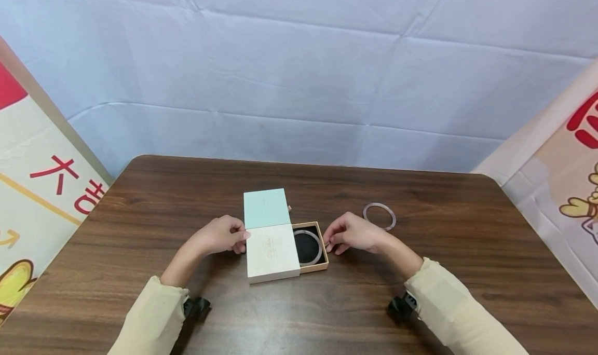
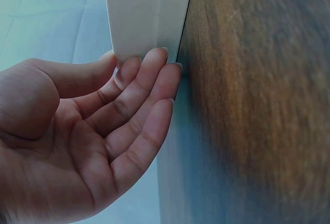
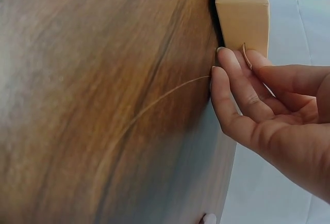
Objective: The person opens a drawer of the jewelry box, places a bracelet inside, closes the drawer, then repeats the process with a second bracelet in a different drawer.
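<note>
A white drawer-style gift box [image 1: 272,254] lies on the table, its tan inner tray [image 1: 314,268] slid partway out to the right. Inside the tray a pale lilac bangle [image 1: 320,252] rests on black padding, partly hidden under the white sleeve. My left hand [image 1: 219,235] holds the sleeve's left end, with thumb at the top edge and bent fingers against the end face [image 2: 144,17]. At the tray's outer end, my right hand [image 1: 355,233] pinches a small ribbon pull tab [image 3: 246,56] between thumb and fingers.
A mint-green box [image 1: 266,208] adjoins the white box's far side, a small tab [image 1: 289,208] at its right. Another pale lilac bangle [image 1: 393,221] lies on the wooden table [image 1: 420,303] beyond my right hand. A pale cloth [image 1: 299,74] hangs behind.
</note>
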Motion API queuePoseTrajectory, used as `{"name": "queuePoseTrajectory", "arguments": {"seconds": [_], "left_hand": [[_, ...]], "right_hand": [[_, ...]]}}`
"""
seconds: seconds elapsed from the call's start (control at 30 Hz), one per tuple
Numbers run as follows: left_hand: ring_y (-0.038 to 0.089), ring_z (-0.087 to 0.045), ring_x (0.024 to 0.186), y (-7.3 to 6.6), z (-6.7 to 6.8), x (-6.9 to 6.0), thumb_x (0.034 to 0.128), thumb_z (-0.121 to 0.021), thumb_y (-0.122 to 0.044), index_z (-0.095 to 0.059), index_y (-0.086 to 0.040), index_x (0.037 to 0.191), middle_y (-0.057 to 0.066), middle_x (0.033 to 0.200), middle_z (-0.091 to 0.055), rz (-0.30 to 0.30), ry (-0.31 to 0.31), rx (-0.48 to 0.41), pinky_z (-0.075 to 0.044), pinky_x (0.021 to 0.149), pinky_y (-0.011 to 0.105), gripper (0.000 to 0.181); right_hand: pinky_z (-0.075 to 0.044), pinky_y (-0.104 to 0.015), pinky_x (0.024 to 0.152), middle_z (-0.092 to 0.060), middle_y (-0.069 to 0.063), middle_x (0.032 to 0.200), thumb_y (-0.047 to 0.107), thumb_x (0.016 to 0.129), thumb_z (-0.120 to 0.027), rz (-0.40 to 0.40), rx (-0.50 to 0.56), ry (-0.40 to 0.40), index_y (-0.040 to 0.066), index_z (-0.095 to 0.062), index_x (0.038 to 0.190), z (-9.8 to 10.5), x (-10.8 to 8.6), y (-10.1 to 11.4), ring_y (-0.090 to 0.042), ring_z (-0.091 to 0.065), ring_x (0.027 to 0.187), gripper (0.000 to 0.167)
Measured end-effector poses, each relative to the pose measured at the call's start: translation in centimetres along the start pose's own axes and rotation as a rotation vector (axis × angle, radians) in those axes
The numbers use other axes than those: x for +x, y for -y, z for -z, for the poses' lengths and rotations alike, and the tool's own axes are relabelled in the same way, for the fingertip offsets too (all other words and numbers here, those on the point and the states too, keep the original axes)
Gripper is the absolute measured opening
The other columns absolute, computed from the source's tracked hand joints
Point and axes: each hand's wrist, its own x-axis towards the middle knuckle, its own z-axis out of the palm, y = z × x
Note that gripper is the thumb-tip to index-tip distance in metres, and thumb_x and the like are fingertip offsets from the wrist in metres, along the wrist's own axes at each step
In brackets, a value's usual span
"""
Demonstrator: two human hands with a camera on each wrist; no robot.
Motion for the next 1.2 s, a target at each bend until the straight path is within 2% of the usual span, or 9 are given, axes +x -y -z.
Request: {"name": "queuePoseTrajectory", "arguments": {"seconds": [0.73, 1.2], "left_hand": [[0.017, -0.06, 0.064, 0.0, 0.0, -0.1, 0.0931, -0.052, -0.008, -0.057, 0.0, 0.073, 0.006, 0.066, -0.062, 0.002, -0.002, 0.006, -0.047, 0.061, 0.032, 0.022], [0.017, -0.06, 0.064, 0.0, 0.0, -0.1, 0.0932, -0.052, -0.008, -0.057, 0.0, 0.074, 0.006, 0.066, -0.062, 0.0, -0.001, 0.003, -0.048, 0.062, 0.032, 0.021]], "right_hand": [[-0.053, -0.039, 0.068, -0.064, -0.018, 0.08, -0.011, 0.086, -0.048, -0.018, 0.043, 0.01, -0.013, -0.062, 0.09, -0.7, 0.8, 0.4, -0.02, -0.062, 0.073, 0.015], [-0.052, -0.04, 0.07, -0.064, -0.021, 0.084, -0.011, 0.086, -0.048, -0.028, 0.057, 0.03, -0.014, -0.062, 0.093, -1.3, 1.2, 1.2, -0.024, -0.063, 0.078, 0.016]]}}
